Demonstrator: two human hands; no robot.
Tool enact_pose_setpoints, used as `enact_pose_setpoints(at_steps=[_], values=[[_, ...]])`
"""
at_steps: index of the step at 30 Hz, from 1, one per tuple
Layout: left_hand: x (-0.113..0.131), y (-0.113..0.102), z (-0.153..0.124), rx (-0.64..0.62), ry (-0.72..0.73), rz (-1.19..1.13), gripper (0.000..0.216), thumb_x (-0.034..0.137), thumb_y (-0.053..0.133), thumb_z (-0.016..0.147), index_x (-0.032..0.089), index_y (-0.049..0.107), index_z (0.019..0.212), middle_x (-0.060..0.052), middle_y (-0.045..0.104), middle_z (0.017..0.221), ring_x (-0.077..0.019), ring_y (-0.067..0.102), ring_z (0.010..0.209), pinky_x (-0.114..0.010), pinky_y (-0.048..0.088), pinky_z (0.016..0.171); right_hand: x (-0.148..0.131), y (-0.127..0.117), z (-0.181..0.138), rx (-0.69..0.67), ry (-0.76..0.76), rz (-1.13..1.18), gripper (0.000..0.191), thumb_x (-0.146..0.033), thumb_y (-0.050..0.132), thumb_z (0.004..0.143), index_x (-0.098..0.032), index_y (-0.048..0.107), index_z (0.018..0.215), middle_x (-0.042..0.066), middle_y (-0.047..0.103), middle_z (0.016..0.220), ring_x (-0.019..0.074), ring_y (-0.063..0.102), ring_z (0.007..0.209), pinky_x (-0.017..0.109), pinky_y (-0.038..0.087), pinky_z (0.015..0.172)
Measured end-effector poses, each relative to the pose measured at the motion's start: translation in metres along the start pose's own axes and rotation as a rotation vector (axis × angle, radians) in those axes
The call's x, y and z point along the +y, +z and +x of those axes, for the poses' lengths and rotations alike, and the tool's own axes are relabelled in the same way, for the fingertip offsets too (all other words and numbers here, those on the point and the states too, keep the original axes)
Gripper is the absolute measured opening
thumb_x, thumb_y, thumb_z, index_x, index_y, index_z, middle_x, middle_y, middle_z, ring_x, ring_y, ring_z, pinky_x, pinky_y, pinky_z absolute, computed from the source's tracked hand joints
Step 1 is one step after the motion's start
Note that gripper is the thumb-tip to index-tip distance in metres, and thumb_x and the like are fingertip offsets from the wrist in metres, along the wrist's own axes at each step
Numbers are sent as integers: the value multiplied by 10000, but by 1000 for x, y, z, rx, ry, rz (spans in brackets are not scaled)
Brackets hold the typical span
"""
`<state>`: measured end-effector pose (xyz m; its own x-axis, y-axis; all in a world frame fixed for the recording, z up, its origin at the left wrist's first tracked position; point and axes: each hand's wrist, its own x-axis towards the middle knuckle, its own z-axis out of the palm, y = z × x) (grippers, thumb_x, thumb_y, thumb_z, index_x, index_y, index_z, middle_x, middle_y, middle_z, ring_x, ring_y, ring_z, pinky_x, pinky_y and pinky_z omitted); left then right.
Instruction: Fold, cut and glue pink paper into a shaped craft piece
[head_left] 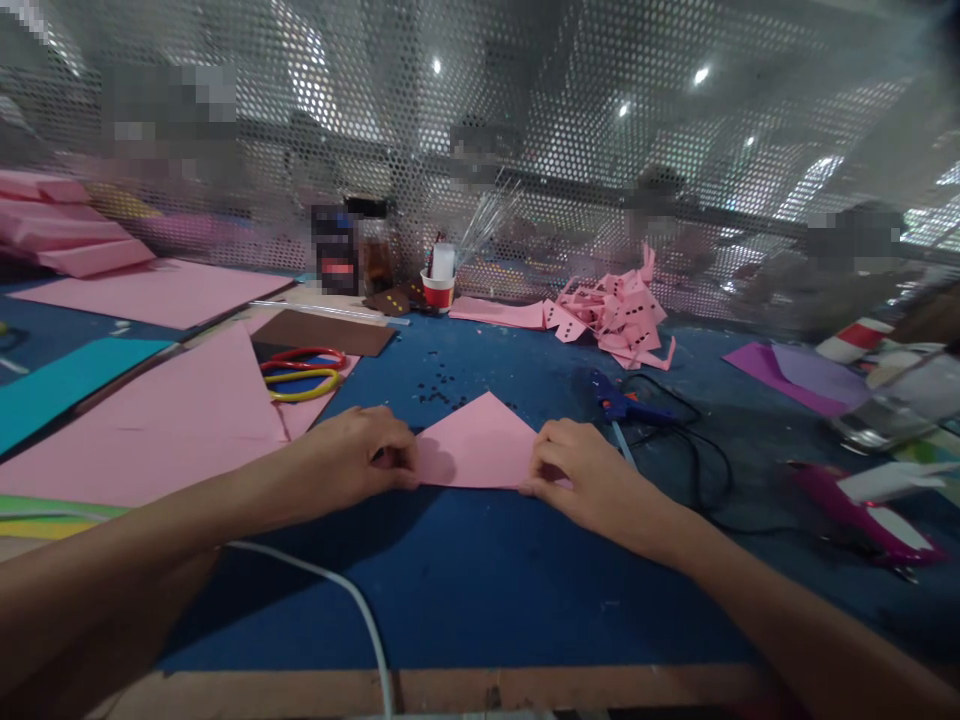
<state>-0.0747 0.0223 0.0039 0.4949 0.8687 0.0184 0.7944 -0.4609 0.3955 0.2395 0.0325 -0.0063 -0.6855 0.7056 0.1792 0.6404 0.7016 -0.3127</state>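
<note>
Setting: a blue-topped bench (465, 590) backed by a perforated metal screen (525, 150). Landmark for all entries: the pink paper (476, 445), a pointed piece lying flat near the front middle of the bench, peak away from the person.

1. Teal sheet (60, 380): far left of the pink paper.
2. Large pink sheet (150, 420): left of it, well apart.
3. Scissors (304, 372), red and yellow handles: left of it and behind, on the edge of the large pink sheet.
4. Brown card (322, 332): behind the scissors, further from the pink paper.
5. White cable (337, 590): in front of it, to the left.
6. Left hand (360, 455): fingers curled in, closed on the paper's left near corner.
7. Cup (438, 290): straight behind it, by the screen.
8. Right hand (585, 475): fingers bent, closed on the right near corner.
9. Glue gun (622, 402), blue: just right of it and behind, its black cord (705, 470) trailing further right.
10. Heap of pink offcuts (619, 315): behind and right.
11. Purple paper (802, 375): far right.

Step, as judged: a fold is being set, both hands holding the near edge down. Such a crease calls for matched corners and even pressure along that edge.
</note>
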Motion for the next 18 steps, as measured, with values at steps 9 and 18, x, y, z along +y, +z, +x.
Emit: enact_pose_setpoints(at_steps=[9,18], values=[[0,-7,-1,-66,-3,10,132,343,677,860,229,720,811,-11,695,830,-207,611,874,-277,400,749,2,1,1,4,-12,-2,194,-344,681,931,-201,628,810,18,616,920,194,549,920,348,376,824],[14,15,-3,73,152,-36,88,299,636,920,227,687,926,-3,689,904,-176,607,877,-287,396,818,-1,0,1,-2,-5,-17,195,-347,690,924,-193,635,818,25,620,921,199,546,922,351,377,824]])
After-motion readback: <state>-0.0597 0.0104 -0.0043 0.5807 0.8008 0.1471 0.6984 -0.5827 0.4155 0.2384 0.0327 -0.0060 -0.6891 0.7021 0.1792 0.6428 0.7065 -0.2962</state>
